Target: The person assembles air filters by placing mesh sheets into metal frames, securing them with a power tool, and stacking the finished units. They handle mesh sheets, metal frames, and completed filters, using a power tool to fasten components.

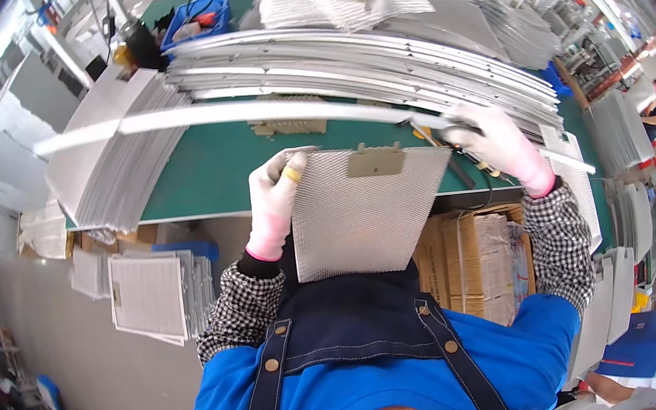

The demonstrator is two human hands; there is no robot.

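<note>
Silver panel [367,221], one, in left hand [273,203]

The right hand [491,144] is blurred, its grip unclear, and the upper edge crops the far mesh sheets [295,0].

A blue shirt [342,388], navy apron [350,317], checked sleeves [557,234] and white gloves [268,208] are worn.

Silver panel [367,221], green table [208,164], checked sleeves [557,238]
</note>
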